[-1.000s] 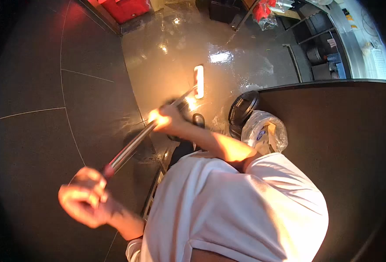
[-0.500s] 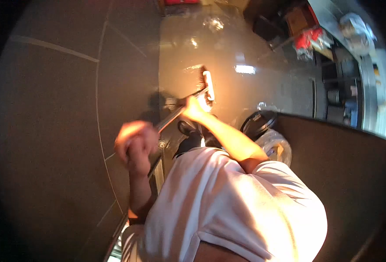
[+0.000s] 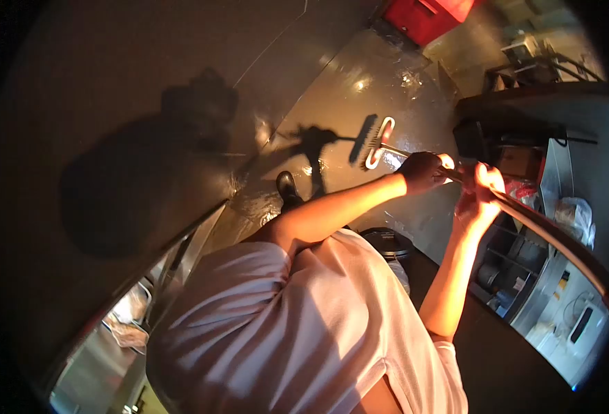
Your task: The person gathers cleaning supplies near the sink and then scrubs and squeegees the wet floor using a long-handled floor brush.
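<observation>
A long-handled floor brush (image 3: 381,143) with a pale-rimmed head and dark bristles is low over the wet, shiny floor (image 3: 346,83); I cannot tell if the bristles touch it. Its pole runs from the head up to the right edge of the view. My left hand (image 3: 423,172), mostly in shadow, is closed around the lower pole. Higher up, my right hand (image 3: 480,196) wraps the same pole under bright light. One dark shoe (image 3: 286,186) shows below my left forearm.
A red box (image 3: 428,19) stands at the far end. On the right are shelves (image 3: 504,269), a white plastic bag (image 3: 575,221) and a metal counter. A black round-topped bin (image 3: 386,243) is near my body. A dark wall (image 3: 146,55) bearing my shadow fills the left.
The view has turned. The pole has swung from the left side to the right; my left hand is now the lower one and my right the upper. Both still hold it.
</observation>
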A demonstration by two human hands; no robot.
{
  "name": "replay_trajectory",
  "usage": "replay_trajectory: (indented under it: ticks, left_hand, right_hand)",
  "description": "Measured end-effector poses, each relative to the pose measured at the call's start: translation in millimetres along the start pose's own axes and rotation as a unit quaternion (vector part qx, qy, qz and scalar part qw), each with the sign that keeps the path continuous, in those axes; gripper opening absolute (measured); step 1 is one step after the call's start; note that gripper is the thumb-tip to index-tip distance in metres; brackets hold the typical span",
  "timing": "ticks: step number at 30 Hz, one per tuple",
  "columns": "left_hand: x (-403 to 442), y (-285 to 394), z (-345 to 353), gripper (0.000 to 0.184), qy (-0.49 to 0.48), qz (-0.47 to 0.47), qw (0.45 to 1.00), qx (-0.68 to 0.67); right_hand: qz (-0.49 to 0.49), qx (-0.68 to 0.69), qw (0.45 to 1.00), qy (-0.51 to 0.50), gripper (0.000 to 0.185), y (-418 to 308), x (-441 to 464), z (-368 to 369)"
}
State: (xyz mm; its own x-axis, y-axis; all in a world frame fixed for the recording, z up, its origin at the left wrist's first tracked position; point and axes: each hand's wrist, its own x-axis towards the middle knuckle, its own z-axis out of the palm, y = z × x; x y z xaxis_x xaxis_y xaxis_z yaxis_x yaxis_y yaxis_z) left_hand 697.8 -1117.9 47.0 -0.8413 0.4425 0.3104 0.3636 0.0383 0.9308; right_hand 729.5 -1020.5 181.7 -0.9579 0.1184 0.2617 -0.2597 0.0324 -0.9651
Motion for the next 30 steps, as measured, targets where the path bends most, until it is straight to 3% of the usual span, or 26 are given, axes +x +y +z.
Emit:
replay_trajectory:
  ticks: [1, 2, 5, 7, 9, 11, 13, 14, 15, 16, 18, 21, 23, 25, 27, 30]
  left_hand:
    - [1.6, -20.7, 3.6, 0.030, -0.025, 0.039, 0.996, 0.079]
    - [-2.4, -28.8, 6.9, 0.016, 0.010, 0.058, 0.995, 0.081]
    - [-36.1, -40.2, 16.2, 0.017, 0.084, 0.001, 0.979, 0.186]
    - [-74.1, -53.5, 18.5, 0.029, 0.062, -0.045, 0.987, 0.139]
    - [-109.3, -59.8, 35.2, 0.030, 0.083, -0.088, 0.976, 0.179]
    - [-142.6, -58.1, 42.6, 0.025, 0.108, -0.127, 0.968, 0.188]
    - [-171.9, -61.5, 47.5, 0.027, 0.095, -0.225, 0.947, 0.211]
    - [-184.5, -59.7, 51.4, 0.030, 0.112, -0.277, 0.932, 0.205]
    - [-197.8, -61.7, 55.7, 0.028, 0.138, -0.270, 0.926, 0.226]
    - [-205.7, -61.7, 53.0, 0.025, 0.107, -0.304, 0.911, 0.259]
    - [-239.8, -101.1, 61.8, 0.019, 0.130, -0.286, 0.899, 0.306]
    - [-259.8, -149.1, 66.5, 0.012, 0.128, -0.294, 0.906, 0.276]
    - [-240.4, -174.6, 75.4, 0.011, 0.180, -0.192, 0.926, 0.271]
    - [-204.5, -187.8, 78.8, 0.012, 0.138, -0.150, 0.935, 0.291]
    - [-160.1, -192.1, 80.1, 0.013, 0.164, -0.090, 0.942, 0.279]
    - [-119.5, -247.2, 82.6, 0.011, 0.070, -0.079, 0.945, 0.310]
  right_hand:
    - [-0.067, 0.016, 0.997, -0.041, 0.028, -6.1, -2.8, -9.1]
    - [-0.103, 0.040, 0.992, -0.056, 0.030, -29.1, -5.0, -15.3]
    - [-0.190, 0.049, 0.975, -0.109, 0.029, -118.7, 1.1, -76.4]
    - [-0.172, 0.128, 0.966, -0.143, 0.024, -172.2, 5.4, -104.5]
    - [-0.128, 0.187, 0.964, -0.136, 0.027, -195.0, 5.2, -119.0]
    - [-0.070, 0.232, 0.966, -0.093, 0.029, -173.7, 4.5, -121.2]
    - [-0.013, 0.268, 0.962, -0.047, 0.028, -138.8, 0.2, -118.0]
    - [-0.019, 0.294, 0.953, -0.067, 0.026, -105.2, -1.8, -119.4]
    - [-0.023, 0.320, 0.943, -0.087, 0.027, -71.7, -3.6, -120.6]
    - [0.036, 0.330, 0.938, -0.097, 0.021, -51.0, -13.3, -108.9]
    - [0.157, 0.350, 0.917, -0.110, 0.031, -9.7, -32.6, -85.6]
    - [0.115, 0.267, 0.939, -0.185, 0.041, 14.4, -68.0, -73.7]
    - [0.072, 0.278, 0.943, -0.166, 0.043, 10.9, -76.3, -89.7]
    - [0.030, 0.213, 0.970, -0.113, 0.042, 11.2, -75.8, -109.9]
    - [0.026, 0.197, 0.978, -0.061, 0.042, 18.3, -74.3, -129.3]
    - [0.020, 0.148, 0.987, 0.060, 0.040, 46.1, -83.1, -146.4]
